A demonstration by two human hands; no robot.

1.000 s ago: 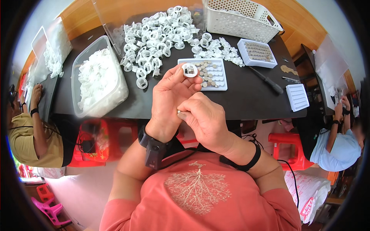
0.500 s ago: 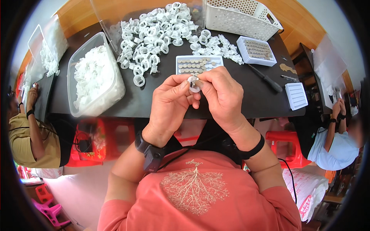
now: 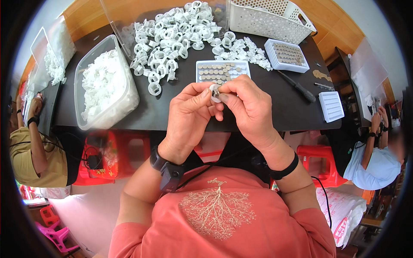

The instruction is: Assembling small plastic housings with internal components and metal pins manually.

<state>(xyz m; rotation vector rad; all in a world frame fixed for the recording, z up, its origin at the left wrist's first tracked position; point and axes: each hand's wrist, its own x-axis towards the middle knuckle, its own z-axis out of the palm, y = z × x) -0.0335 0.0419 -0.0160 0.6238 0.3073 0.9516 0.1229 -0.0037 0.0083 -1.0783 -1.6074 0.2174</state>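
Observation:
Close over the table's front edge, both hands meet at a small round white plastic housing [image 3: 215, 93] with a dark slot in it. My left hand [image 3: 186, 114] pinches its left side between thumb and fingers. My right hand [image 3: 251, 105] closes on its right side, thumb against the rim; whether a smaller part sits in those fingertips is hidden. Just beyond the hands lies a shallow white tray [image 3: 244, 73] with rows of grey, coin-shaped button cells [image 3: 215, 72], partly covered by my right fingers.
Many similar white housings [image 3: 172, 38] are heaped behind, beside loose white pieces [image 3: 247, 53]. A clear tub [image 3: 129, 92] of small white parts stands left. To the right are stacked trays [image 3: 297, 66], a screwdriver [image 3: 299, 88], a small tray [image 3: 331, 106] and a white basket [image 3: 266, 23]. Co-workers sit either side.
My right thumb and fingertips have shifted slightly against the housing, which has turned a little. My left hand keeps its place. The left co-worker's hand has moved slightly.

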